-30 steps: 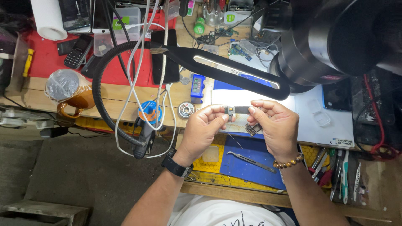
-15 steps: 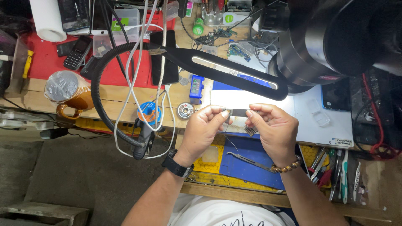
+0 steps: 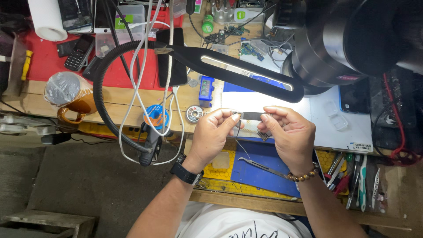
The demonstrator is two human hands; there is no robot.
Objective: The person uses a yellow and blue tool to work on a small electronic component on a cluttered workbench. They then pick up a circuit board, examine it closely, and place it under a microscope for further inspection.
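While both hands hover above the worktop's [image 3: 132,99] front edge, the left hand [image 3: 211,136] and right hand [image 3: 288,134] each pinch one end of a small dark strip [image 3: 252,116], held level beneath the lamp arm [image 3: 246,72]; tweezers [image 3: 262,167] lie just below on the blue mat [image 3: 260,176].

Two hands, left hand [image 3: 211,134] and right hand [image 3: 288,132], pinch one dark strip [image 3: 252,116]; below them one tweezers [image 3: 264,167]; left, two solder spools [image 3: 194,113].
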